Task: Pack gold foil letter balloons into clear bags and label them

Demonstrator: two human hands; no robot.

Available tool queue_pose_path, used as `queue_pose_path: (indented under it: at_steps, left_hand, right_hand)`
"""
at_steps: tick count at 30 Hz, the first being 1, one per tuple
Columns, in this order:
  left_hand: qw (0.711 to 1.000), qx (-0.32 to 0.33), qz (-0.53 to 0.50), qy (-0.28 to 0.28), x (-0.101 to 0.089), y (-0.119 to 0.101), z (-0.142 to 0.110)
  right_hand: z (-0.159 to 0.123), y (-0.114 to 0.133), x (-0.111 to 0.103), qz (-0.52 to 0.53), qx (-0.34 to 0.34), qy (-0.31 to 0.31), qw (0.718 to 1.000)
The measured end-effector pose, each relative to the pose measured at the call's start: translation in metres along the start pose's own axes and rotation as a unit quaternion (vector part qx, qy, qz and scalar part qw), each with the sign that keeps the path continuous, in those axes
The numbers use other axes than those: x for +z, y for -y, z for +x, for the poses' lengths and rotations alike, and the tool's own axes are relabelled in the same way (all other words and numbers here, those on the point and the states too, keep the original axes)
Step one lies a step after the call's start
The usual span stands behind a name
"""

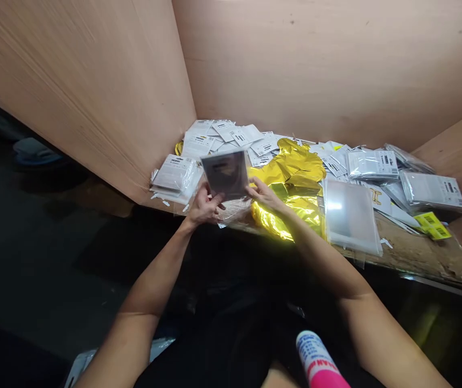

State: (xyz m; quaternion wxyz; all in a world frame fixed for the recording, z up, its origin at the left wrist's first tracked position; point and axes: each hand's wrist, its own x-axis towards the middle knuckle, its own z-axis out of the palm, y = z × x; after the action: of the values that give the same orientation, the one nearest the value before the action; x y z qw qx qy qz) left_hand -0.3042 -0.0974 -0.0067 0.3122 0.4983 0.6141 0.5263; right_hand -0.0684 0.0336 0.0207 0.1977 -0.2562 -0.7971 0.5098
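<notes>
My left hand grips the lower left corner of a dark, shiny, flat square plastic packet, thumb across its front. On the packet's right edge, my right hand pinches with thumb and fingers. The packet is tilted up above the shelf's front edge; its contents cannot be made out. Right behind my right hand lies crumpled gold foil, partly covered by my forearm. Beneath the packet, some clear plastic shows. To the left is a pile of white packaged cards.
White barcoded cards spread along the back. On the right are clear plastic sleeves, wrapped card bundles and yellow labels. Wooden panels enclose the shelf. A pink-and-white tube stands near my lap.
</notes>
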Motion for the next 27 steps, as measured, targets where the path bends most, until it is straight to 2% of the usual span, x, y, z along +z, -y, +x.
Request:
queue_pose_path:
  at_steps: [2,4,5,6,8,9,10,11,13,15,17,18,19,20,23,25,27]
  left_hand:
    - [0.998,-0.051,-0.029,0.0,-0.003,-0.005,-0.001]
    - [0.996,-0.084,0.042,0.0,-0.007,-0.006,0.003]
    - [0.991,-0.083,0.105,-0.017,-0.009,-0.006,0.006]
    - [0.982,-0.063,0.173,-0.043,-0.011,-0.005,0.012]
    - [0.956,0.024,0.285,-0.07,-0.01,-0.006,0.027]
    - [0.943,0.07,0.321,-0.049,-0.008,-0.006,0.037]
    - [0.932,0.102,0.347,-0.002,-0.004,-0.007,0.047]
    - [0.921,0.115,0.367,0.059,0.0,-0.007,0.057]
    - [0.895,0.095,0.406,0.159,0.01,-0.006,0.074]
    - [0.876,0.065,0.44,0.188,0.019,-0.003,0.083]
    - [0.869,0.063,0.46,0.171,0.026,0.0,0.084]
    - [0.867,0.07,0.467,0.16,0.029,0.001,0.083]
    - [0.866,0.079,0.472,0.149,0.031,0.002,0.08]
    - [0.864,0.087,0.475,0.139,0.033,0.001,0.077]
    - [0.861,0.104,0.483,0.12,0.037,-0.003,0.069]
    - [0.86,0.105,0.485,0.114,0.039,-0.006,0.065]
    - [0.862,0.106,0.483,0.112,0.04,-0.007,0.063]
  right_hand:
    - [-0.002,0.009,0.004,0.148,0.069,0.018,0.986]
    - [0.001,0.013,0.007,0.216,0.141,0.005,0.966]
    - [0.004,0.013,0.008,0.23,0.175,-0.008,0.957]
    - [0.007,0.013,0.008,0.238,0.206,-0.018,0.949]
    - [0.012,0.014,0.007,0.232,0.246,-0.025,0.941]
    - [0.013,0.014,0.005,0.216,0.256,-0.023,0.942]
    - [0.012,0.015,0.003,0.189,0.261,-0.021,0.946]
    - [0.009,0.015,0.001,0.147,0.264,-0.02,0.953]
    - [-0.002,0.014,-0.004,0.014,0.263,-0.031,0.964]
    - [-0.016,0.012,-0.007,-0.179,0.24,-0.068,0.952]
    - [-0.027,0.01,-0.002,-0.366,0.185,-0.131,0.903]
    - [-0.029,0.009,0.004,-0.429,0.146,-0.151,0.878]
    - [-0.029,0.008,0.013,-0.464,0.102,-0.152,0.867]
    - [-0.027,0.007,0.023,-0.472,0.053,-0.131,0.87]
    - [-0.017,0.003,0.057,-0.416,-0.083,0.0,0.906]
    - [-0.017,0.001,0.07,-0.384,-0.127,0.051,0.913]
    - [-0.026,0.0,0.07,-0.365,-0.137,0.078,0.917]
